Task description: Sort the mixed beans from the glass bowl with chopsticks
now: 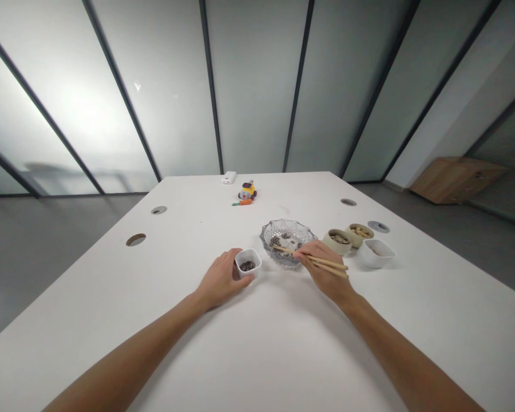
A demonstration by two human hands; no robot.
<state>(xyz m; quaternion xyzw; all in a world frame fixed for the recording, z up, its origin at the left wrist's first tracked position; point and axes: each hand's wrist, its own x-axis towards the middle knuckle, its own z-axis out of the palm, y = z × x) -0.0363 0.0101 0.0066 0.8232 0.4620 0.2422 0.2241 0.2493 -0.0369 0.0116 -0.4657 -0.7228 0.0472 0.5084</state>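
My left hand (pixel 223 279) is wrapped round a small white square bowl (pixel 257 266) on the table, its thumb along the near side. Small dark pieces (pixel 248 265) lie in that bowl; their kind is too small to make out. In my right hand (pixel 324 266) is a pair of wooden chopsticks (pixel 326 265), pointing left. Their tips are over the inside of a clear glass bowl (pixel 266 236) with a jagged rim, which stands just right of the white one. Dark roundish pieces (pixel 285 235) lie scattered in the glass bowl. Whether the chopsticks pinch one cannot be told.
Right of my right hand stand two beige round bowls (pixel 335 245) with pieces in them and a white bowl (pixel 375 258). A toy car (pixel 248 190), a toy carrot (pixel 242 202) and a white device (pixel 229 177) lie farther back. Round holes (pixel 136 240) pierce the white table (pixel 189 229).
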